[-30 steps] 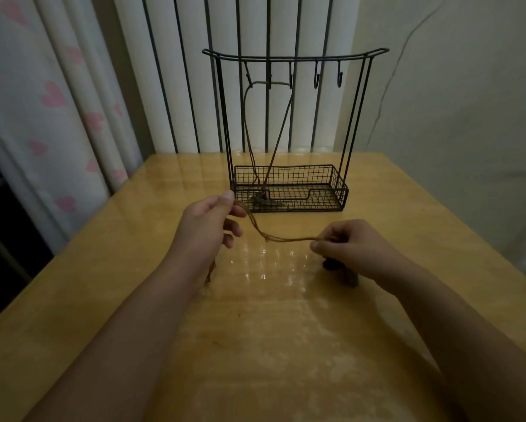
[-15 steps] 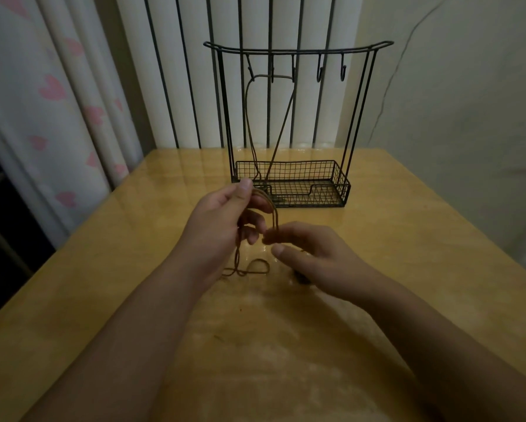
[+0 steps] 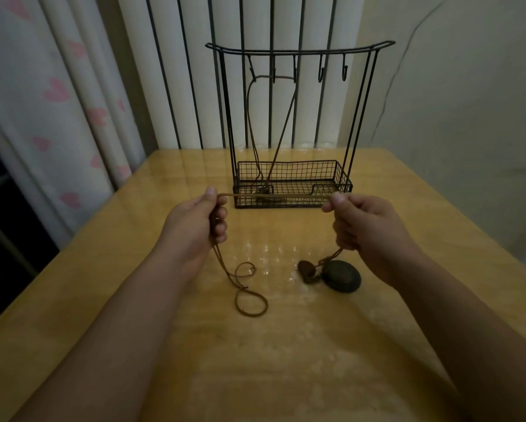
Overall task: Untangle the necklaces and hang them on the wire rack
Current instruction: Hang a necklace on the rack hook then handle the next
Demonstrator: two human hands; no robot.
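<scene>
A brown cord necklace [image 3: 273,196] is stretched taut between my two hands, just in front of the wire rack [image 3: 292,184]. My left hand [image 3: 194,226] pinches one end of the span, and cord loops [image 3: 249,296] trail from it onto the table. My right hand [image 3: 368,223] pinches the other end; below it the cord runs down to a dark oval pendant [image 3: 342,275] lying on the table. A second brown necklace [image 3: 273,77] hangs across the rack's left hooks, its lower end in the rack's basket.
The black wire rack stands at the back of a glossy wooden table [image 3: 286,345], with two bare hooks [image 3: 331,71] on its right. Behind it are vertical bars and curtains [image 3: 57,102]; a pale wall is on the right.
My hands were close together with the cord bunched between them. They have moved apart and lifted, pulling the cord straight; the pendant now lies uncovered on the table.
</scene>
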